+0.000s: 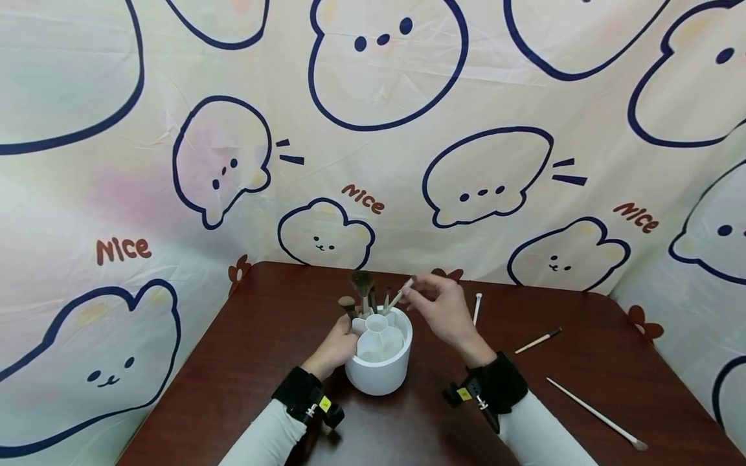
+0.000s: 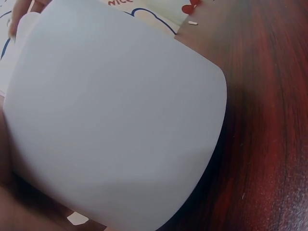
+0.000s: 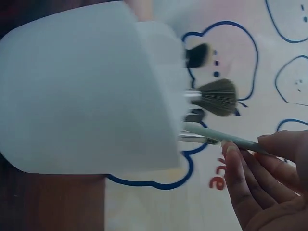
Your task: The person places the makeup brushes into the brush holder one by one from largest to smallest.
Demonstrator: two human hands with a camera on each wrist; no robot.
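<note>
Right hand: the thumb and fingertips of the right hand pinch the upper end of a slim pale brush; the other fingers lie close beside one another.
Pinched brush: slants down, its lower end within the rim of the white holder.
Left hand: the left hand grips the holder's left side; how far its fingers wrap round cannot be told.
White holder: upright on the table, between the hands, with a round central cup and compartments.
Brushes inside: a broad dark-haired brush and a shorter brush stand toward the back left, among thinner ones.
Tabletop: dark reddish-brown table; a white stick, a short dark-tipped brush and a long pale brush lie at right.
Room: pale cloth with blue-outlined bears and "Nice" lettering surrounds the table.
</note>
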